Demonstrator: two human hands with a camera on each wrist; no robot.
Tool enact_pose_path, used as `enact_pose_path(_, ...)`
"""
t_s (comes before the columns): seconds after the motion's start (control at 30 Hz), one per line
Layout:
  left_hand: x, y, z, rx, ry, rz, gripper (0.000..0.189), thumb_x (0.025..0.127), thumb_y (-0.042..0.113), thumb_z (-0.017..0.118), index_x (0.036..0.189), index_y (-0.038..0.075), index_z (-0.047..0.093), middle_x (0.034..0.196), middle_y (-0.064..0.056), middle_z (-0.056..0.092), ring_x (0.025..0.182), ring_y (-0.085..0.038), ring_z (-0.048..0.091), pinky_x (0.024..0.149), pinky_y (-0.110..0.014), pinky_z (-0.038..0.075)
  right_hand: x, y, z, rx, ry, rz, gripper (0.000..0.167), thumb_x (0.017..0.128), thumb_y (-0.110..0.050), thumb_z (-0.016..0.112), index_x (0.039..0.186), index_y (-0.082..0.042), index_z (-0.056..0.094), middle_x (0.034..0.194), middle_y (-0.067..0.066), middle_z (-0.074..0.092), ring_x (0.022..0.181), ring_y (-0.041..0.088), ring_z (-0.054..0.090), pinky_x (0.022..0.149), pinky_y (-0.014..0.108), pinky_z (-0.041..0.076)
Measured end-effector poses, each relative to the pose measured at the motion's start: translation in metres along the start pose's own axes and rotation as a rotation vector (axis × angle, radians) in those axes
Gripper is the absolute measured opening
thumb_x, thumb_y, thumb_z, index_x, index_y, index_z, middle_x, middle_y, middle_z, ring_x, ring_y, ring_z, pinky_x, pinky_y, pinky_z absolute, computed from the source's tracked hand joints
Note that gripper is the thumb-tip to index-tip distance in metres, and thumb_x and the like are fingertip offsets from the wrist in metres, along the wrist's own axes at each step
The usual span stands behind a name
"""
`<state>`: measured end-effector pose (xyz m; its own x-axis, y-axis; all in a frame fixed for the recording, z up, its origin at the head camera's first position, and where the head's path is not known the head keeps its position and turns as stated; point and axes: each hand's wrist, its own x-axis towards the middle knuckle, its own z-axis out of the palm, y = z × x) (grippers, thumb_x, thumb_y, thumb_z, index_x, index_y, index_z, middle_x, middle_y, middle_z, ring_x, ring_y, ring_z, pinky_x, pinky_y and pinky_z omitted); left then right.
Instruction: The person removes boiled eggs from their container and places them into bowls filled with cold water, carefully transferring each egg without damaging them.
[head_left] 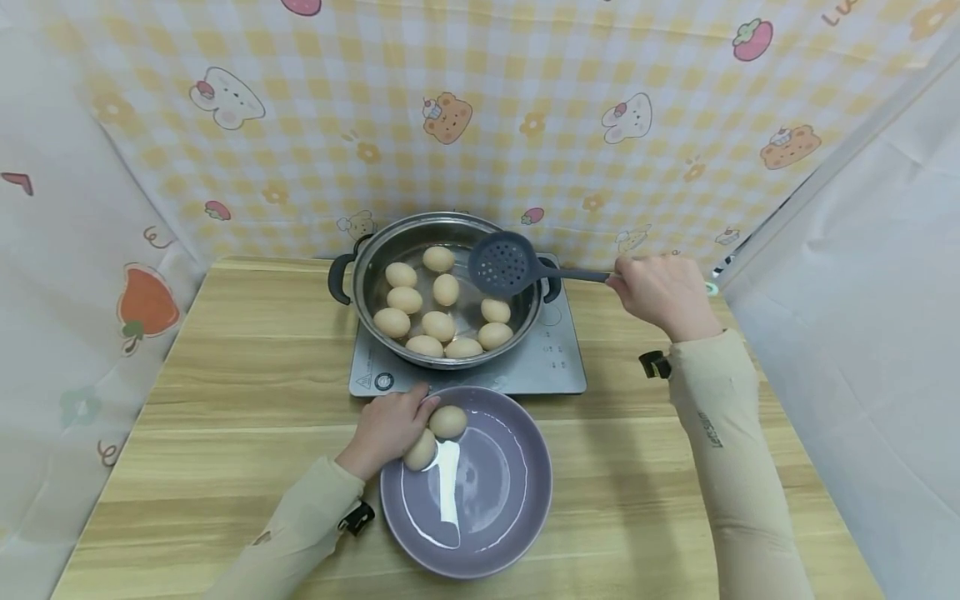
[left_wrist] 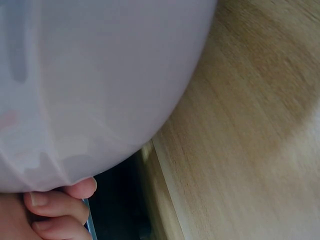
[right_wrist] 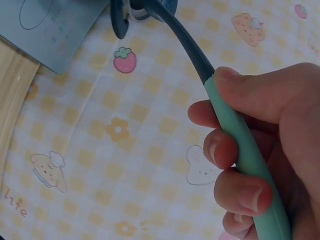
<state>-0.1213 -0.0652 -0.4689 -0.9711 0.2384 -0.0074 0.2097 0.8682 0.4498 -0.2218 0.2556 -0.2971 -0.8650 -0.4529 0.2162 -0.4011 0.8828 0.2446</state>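
Observation:
My right hand [head_left: 663, 293] grips the skimmer [head_left: 504, 263], its perforated dark grey head over the right side of the pot [head_left: 433, 218]. In the right wrist view my fingers and thumb wrap round its mint-green handle [right_wrist: 245, 145]. Several light-brown eggs [head_left: 438, 326] lie in clear liquid in that steel pot; no egg shows on the skimmer. My left hand [head_left: 384, 430] holds the upper left rim of a purple plate [head_left: 491, 546], thumb at the rim. Curled fingers [left_wrist: 62, 205] show under the plate in the left wrist view. Two eggs [head_left: 448, 422] rest on the plate beside my thumb.
The pot stands on a flat grey induction cooker [head_left: 558, 362], its black side handle [head_left: 339, 279] sticking out left. All stands on a wooden table [head_left: 247, 375]. A yellow checked curtain [head_left: 525, 150] hangs close behind, with white cloth [head_left: 900, 333] at both sides.

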Motion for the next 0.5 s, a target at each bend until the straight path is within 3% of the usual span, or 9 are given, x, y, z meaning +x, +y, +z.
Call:
enact_pose_path(0.27, 0.000, 0.001, 0.000, 0.001, -0.006, -0.002, 0.023, 0.093, 0.033, 0.047, 0.080, 0.015, 0.052, 0.070, -0.012, 0.060, 0.064, -0.033, 0.059, 0.048, -0.039, 0.037, -0.037, -0.006, -0.020, 0.064, 0.131, -0.048, 0.024, 0.084, -0.020, 0.062, 0.065, -0.011, 0.051, 0.044, -0.005, 0.035, 0.037, 0.012, 0.028, 0.035, 0.029, 0.023)
enact_pose_path(0.4, 0.000, 0.000, 0.000, -0.003, 0.003, 0.010, 0.023, 0.093, 0.033, 0.047, 0.081, 0.015, 0.052, 0.071, -0.012, 0.061, 0.065, -0.034, 0.059, 0.048, -0.040, 0.038, -0.069, -0.015, -0.037, 0.117, 0.109, -0.079, 0.014, 0.082, -0.022, 0.064, 0.073, -0.013, 0.057, 0.047, -0.009, 0.037, 0.038, 0.007, 0.027, 0.035, 0.026, 0.023)
enact_pose_path(0.5, 0.001, 0.000, 0.000, -0.006, 0.009, 0.013, 0.023, 0.093, 0.033, 0.047, 0.082, 0.014, 0.054, 0.073, -0.013, 0.062, 0.066, -0.035, 0.060, 0.048, -0.041, 0.039, -0.092, -0.022, -0.047, 0.138, 0.101, -0.124, 0.016, 0.085, -0.027, 0.061, 0.074, -0.015, 0.058, 0.049, -0.013, 0.036, 0.039, 0.003, 0.025, 0.037, 0.024, 0.022)
